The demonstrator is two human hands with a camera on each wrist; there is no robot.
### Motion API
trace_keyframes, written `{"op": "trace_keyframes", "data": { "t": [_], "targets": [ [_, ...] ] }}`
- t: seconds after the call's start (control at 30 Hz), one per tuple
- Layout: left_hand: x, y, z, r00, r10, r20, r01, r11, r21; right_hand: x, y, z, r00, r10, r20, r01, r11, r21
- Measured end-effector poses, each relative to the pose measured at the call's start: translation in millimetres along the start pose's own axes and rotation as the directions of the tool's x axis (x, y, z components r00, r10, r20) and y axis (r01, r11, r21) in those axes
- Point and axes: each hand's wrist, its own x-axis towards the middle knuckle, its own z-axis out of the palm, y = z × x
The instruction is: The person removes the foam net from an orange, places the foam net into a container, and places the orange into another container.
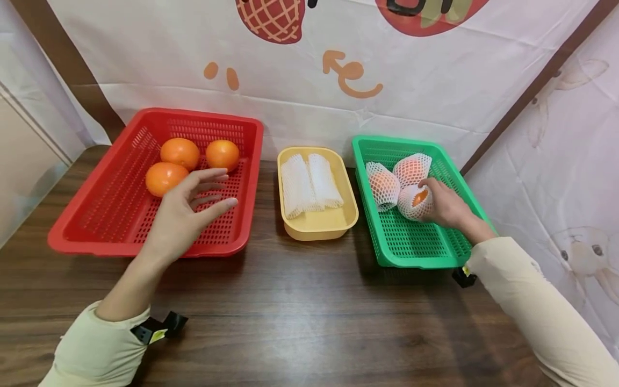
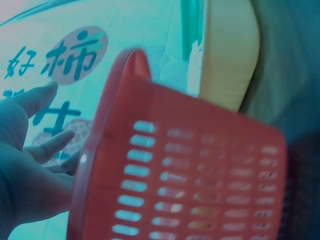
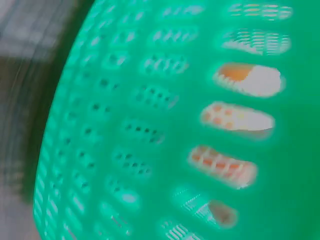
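One netted fruit: holding, right grip, green basket | hovering wide, left grip, over red basket | possibly risking slippage through gaping net if squeezing

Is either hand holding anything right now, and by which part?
The right hand appears to grip the frontmost net-wrapped fruit by its right side; the left hand holds nothing.

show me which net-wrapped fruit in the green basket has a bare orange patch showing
The front fruit, at the right hand: its foam net gapes over bare skin. The left fruit and the back fruit show colour only through mesh.
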Motion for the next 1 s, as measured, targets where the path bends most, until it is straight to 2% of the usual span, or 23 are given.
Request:
{"op": "trace_keyframes", "data": {
  "t": [0.27, 0.43, 0.6, 0.77, 0.9, 1.0],
  "targets": [
    [-7.9, 1.1, 7.7, 1.000, 0.007, 0.025, -0.006, 1.000, -0.021, -2.1, 2.0, 6.5, 0.999, -0.031, 0.029, 0.034, 0.991, -0.131],
    [-9.5, 1.7, 8.2, 1.000, 0.019, 0.020, -0.018, 1.000, -0.005, -0.7, 0.9, 8.5, 0.999, -0.022, 0.047, 0.028, 0.989, -0.144],
    [-10.1, 1.2, 7.9, 1.000, 0.017, 0.006, -0.017, 1.000, 0.003, -0.4, 2.1, 7.0, 0.999, 0.010, 0.041, -0.005, 0.995, -0.104],
    [-11.3, 1.5, 7.7, 1.000, 0.023, -0.010, -0.024, 0.999, -0.046, -6.6, 6.1, 3.2, 0.999, -0.022, 0.025, 0.023, 0.999, -0.036],
    [-14.4, 3.5, 7.8, 0.999, 0.038, -0.032, -0.040, 0.995, -0.092, -18.6, 2.7, -10.0, 0.997, -0.068, -0.038, 0.069, 0.997, 0.034],
    [-17.1, 6.0, 8.9, 0.997, 0.064, -0.044, -0.069, 0.990, -0.122, -30.1, -8.9, -25.7, 0.994, -0.074, -0.082, 0.081, 0.992, 0.098]
  ]
}}
